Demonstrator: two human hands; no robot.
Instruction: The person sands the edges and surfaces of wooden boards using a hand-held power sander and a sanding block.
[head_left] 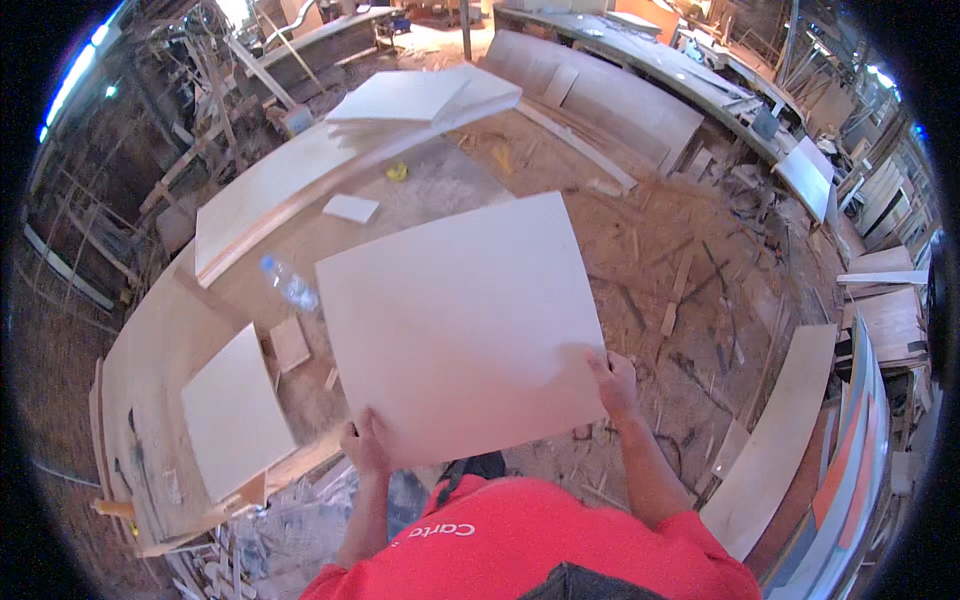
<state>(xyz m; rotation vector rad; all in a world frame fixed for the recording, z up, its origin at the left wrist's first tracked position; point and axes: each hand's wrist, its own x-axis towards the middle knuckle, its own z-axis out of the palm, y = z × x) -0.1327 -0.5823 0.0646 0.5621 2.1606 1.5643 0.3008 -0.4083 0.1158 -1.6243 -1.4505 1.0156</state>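
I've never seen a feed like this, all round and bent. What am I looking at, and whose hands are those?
It is one picture from a wide-lens camera on a person's head, looking down, so straight edges curve. No machine: the person's own bare hands. The left hand and right hand grip the near edge of a large pale board. To the left is a wooden workbench with a smaller pale panel, a plastic bottle and a small wood block. The sawdust floor is strewn with offcuts.

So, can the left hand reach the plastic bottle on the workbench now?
Probably not: the left hand grips the large pale board, as does the right hand, and the bottle lies beyond it.
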